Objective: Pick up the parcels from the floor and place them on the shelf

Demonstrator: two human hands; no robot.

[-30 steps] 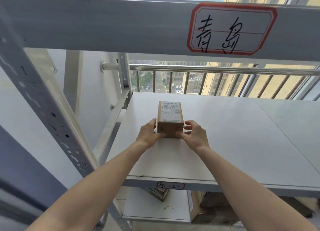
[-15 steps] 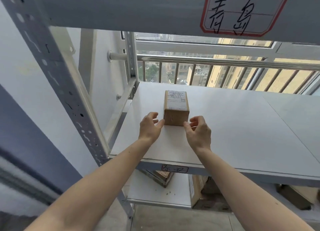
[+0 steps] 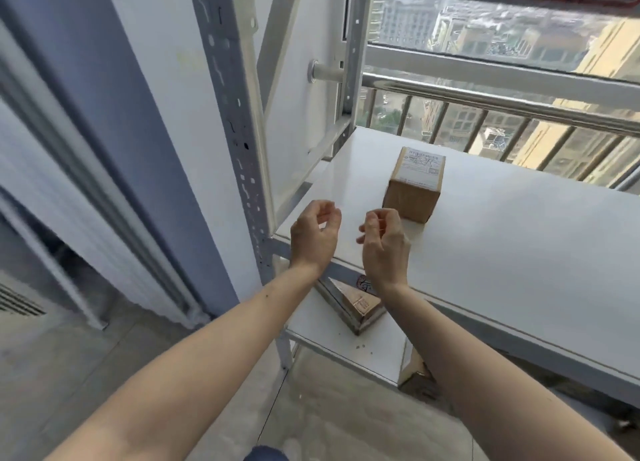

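while your two forearms reach forward side by side, your left hand [image 3: 313,234] and right hand [image 3: 384,242] hang over the front edge of the shelf [image 3: 502,253], wrists bent a little up. the fingers of both hands are loosely curled and apart from the thumbs, and they hold nothing. the parcel [image 3: 414,187] stands on the shelf, label on top, just behind your right hand and not touching it. another box [image 3: 360,305] lies on the lower board [image 3: 332,343], between your forearms in the view.
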